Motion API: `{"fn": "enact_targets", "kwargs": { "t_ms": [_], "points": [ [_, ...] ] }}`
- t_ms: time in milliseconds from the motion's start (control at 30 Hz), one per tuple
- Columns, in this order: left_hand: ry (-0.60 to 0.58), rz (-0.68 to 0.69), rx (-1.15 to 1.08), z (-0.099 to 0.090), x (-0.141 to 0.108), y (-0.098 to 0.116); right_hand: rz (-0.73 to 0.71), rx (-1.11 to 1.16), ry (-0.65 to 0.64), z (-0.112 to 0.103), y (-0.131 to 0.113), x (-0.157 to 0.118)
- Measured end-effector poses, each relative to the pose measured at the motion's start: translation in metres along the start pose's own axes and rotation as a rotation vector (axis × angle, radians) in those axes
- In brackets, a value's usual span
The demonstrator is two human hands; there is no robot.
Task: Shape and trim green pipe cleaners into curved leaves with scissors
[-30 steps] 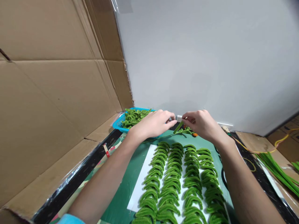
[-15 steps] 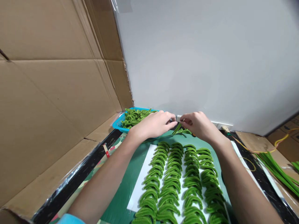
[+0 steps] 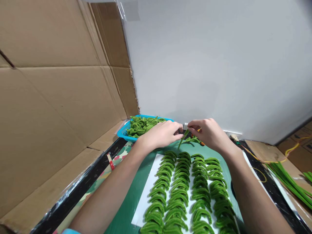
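My right hand [image 3: 204, 130] pinches the upper end of a short green chenille stem [image 3: 183, 139], which slants down to the left above the mat. Just left of it, my left hand [image 3: 164, 132] has its fingers curled, with a gap showing between thumb and forefinger; its thumb tip is close to the stem. Beneath the hands, a white sheet [image 3: 143, 208] carries several columns of curved green chenille pieces [image 3: 179, 191], overlapping one another. Another leafy green chenille piece [image 3: 192, 139] lies behind the stem, partly hidden by my right hand.
A blue basket [image 3: 122, 132] full of green chenille pieces stands at the back left. The green mat [image 3: 122, 208] lies under the sheet. Cardboard [image 3: 60, 97] walls the left side, a white wall [image 3: 195, 65] the back. Long green stems [image 3: 290, 182] and a yellow cord [image 3: 275, 160] are at right.
The green stem now points further down toward the sheet, still in my right hand. My left hand has moved very little. The whole view has shifted slightly.
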State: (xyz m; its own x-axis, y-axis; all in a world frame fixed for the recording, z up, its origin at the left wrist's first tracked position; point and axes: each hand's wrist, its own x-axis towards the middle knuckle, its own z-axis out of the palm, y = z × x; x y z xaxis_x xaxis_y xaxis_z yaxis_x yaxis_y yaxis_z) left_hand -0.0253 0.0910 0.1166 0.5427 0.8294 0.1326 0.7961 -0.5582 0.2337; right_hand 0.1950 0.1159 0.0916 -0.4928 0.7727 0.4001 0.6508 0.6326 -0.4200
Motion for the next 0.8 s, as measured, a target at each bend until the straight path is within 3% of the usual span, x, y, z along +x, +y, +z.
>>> {"fn": "enact_targets", "kwargs": {
  "t_ms": [200,367,500,800],
  "points": [
    [0.042,-0.016,0.02,-0.002,0.001,0.001,-0.1,0.172,0.301,-0.03,-0.019,-0.012],
    [0.174,-0.095,-0.043,-0.019,-0.004,0.011,-0.12,0.204,0.505,-0.053,-0.028,-0.027],
    [0.253,-0.099,-0.135,-0.034,-0.012,0.016,-0.132,0.16,0.557,-0.066,-0.03,-0.036],
    [0.418,-0.056,-0.247,-0.062,-0.035,0.03,-0.157,0.091,0.51,-0.081,-0.04,-0.046]
  ]
}}
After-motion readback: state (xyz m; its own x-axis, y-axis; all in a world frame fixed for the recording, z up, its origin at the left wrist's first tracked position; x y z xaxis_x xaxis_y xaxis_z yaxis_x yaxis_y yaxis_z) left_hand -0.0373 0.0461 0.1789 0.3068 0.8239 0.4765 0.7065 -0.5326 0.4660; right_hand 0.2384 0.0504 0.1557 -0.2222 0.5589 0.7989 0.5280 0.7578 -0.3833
